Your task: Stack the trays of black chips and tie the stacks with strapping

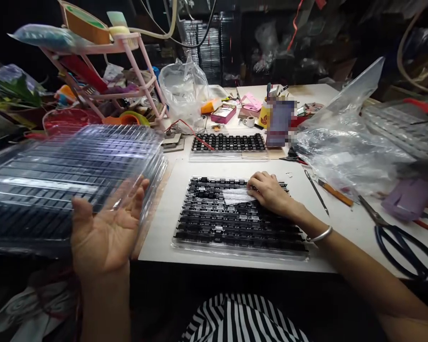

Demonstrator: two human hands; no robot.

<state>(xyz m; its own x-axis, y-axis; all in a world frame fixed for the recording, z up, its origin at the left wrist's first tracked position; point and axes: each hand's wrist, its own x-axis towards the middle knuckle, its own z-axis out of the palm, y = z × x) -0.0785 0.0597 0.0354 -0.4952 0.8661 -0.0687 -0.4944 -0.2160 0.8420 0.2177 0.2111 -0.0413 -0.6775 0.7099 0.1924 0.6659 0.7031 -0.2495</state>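
Observation:
My left hand (103,228) is palm up with fingers spread, its fingertips under the near right edge of a stack of clear plastic trays (57,175) that it lifts at the left. My right hand (269,190) rests with curled fingers on a clear tray of small black parts (235,223) lying flat on the white table (164,232) in front of me. Its fingertips press on a small whitish piece (237,195) on top of the parts. A silver bangle (319,235) sits on my right wrist.
A second tray of black parts (228,145) lies further back. Tweezers (316,190), an orange-handled tool (337,194) and black scissors (399,237) lie at the right beside crumpled clear bags (342,142). A pink rack (121,71) and clutter stand behind.

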